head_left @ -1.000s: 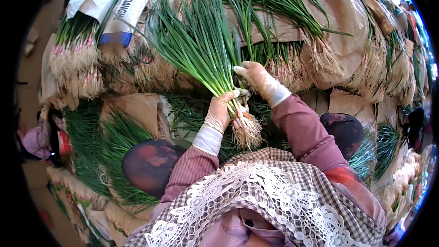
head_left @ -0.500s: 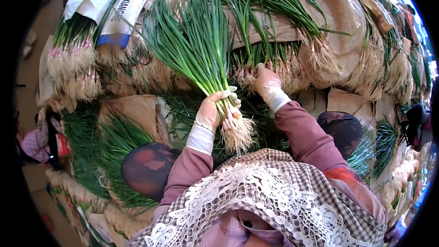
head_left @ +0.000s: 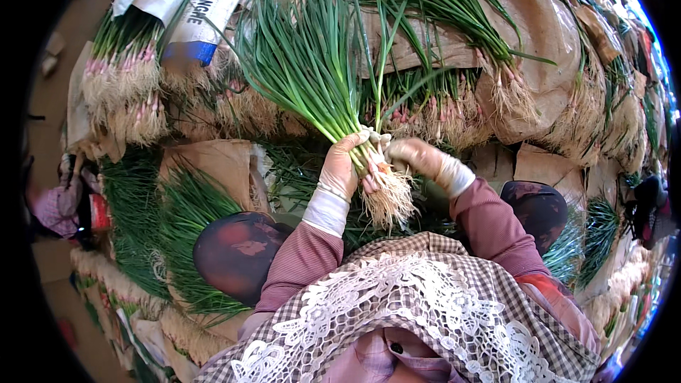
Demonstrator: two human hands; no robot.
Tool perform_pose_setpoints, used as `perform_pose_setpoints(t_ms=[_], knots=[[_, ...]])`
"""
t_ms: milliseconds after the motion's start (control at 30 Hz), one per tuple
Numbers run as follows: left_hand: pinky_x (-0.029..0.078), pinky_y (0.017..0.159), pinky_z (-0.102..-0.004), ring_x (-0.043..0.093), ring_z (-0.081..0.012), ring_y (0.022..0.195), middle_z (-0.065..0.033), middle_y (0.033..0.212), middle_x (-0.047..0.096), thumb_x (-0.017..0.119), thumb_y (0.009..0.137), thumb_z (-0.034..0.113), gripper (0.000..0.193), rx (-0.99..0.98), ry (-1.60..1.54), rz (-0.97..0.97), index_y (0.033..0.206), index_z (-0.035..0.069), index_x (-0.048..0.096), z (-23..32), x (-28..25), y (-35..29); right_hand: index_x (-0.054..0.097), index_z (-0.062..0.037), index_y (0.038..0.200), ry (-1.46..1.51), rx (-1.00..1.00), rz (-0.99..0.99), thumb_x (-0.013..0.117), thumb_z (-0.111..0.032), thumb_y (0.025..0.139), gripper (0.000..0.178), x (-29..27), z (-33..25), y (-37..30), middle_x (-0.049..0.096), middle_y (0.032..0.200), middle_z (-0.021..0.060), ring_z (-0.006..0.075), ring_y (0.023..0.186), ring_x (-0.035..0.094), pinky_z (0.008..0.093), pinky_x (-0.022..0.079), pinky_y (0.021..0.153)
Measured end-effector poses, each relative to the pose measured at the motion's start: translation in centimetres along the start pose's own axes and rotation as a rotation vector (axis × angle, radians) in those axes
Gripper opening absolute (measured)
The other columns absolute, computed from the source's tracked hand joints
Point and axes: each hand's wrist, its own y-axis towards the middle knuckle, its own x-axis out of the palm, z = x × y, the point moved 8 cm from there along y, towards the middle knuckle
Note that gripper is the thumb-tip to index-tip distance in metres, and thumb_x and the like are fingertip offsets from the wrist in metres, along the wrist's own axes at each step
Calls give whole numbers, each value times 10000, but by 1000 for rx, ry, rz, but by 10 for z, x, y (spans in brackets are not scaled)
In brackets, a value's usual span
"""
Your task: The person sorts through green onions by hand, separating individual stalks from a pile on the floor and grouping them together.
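My gloved left hand (head_left: pixel 342 167) is closed around a thick bunch of spring onions (head_left: pixel 312 64), just above the bulbs. Its long green leaves fan out upward and to the left, while the pale stringy roots (head_left: pixel 389 198) hang below my fist. Close against the bunch's right side is my gloved right hand (head_left: pixel 418 157), slightly blurred, its fingers drawn together at the base of a single spring onion (head_left: pixel 379 92) that stands up beside the bunch. The fingertips of both hands nearly meet, and part of that stalk's lower end is hidden.
Beyond my hands lies a row of spring onions (head_left: pixel 440 110) under brown sacking (head_left: pixel 525 0), with a loose bunch (head_left: pixel 511 85) on top. A white and blue sack (head_left: pixel 213 10) covers more at the far left. Leafy heaps (head_left: pixel 188 227) lie beside my left knee (head_left: pixel 237 255).
My right hand has drawn back from the row toward the bunch, bringing a single spring onion. The left hand with the bunch has shifted slightly right.
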Motion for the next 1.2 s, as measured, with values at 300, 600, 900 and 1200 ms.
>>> perform_pose_setpoints(t_ms=[300,600,900,1200], knots=[[435,677,-383,504,-244,682,-79,668,492,492,676,88,230,3,-129,-70,889,9,463,2,10,-10,508,1,920,-604,-89,476,408,-273,831,305,-17,2,60,561,849,138,239,735,533,315,432,646],[447,653,-354,514,-231,656,-74,656,497,482,696,88,192,-99,-41,-65,861,-6,464,-4,6,-14,519,-64,790,636,-21,399,467,-251,811,196,-5,-20,51,466,564,-17,71,450,401,188,326,395],[446,474,-362,515,-284,632,-155,670,493,357,760,147,226,-262,60,133,856,-36,450,-31,-32,-8,564,-15,842,-560,335,301,467,-164,763,195,-31,71,69,558,763,128,247,686,544,320,441,602],[440,651,-382,528,-260,667,-63,589,505,457,707,104,218,-104,-175,-202,901,5,466,-2,29,-21,528,-35,968,-948,448,477,467,-146,748,254,-56,6,49,563,902,167,300,866,538,363,426,745]])
